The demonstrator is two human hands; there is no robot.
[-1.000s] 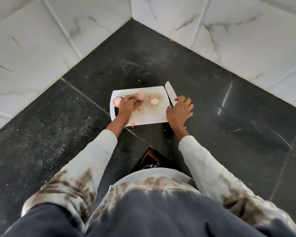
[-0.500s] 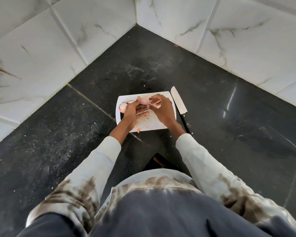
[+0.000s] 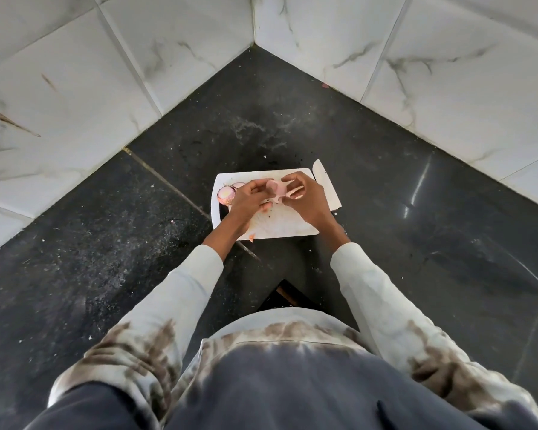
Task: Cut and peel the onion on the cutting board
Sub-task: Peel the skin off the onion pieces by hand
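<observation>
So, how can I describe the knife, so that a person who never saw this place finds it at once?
On the black counter in the tiled corner lies a white cutting board. The knife lies along its right edge, beside the right hand. It is the only long, flat, white blade; no hand touches it.

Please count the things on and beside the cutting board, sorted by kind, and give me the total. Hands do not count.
Cutting board: 1
Knife, beside the board's right edge: 1
Onion half lying on the board's left end: 1
Onion piece held between the left hand and right hand: 1
Total: 4
Small peel scraps are too small to count.
</observation>
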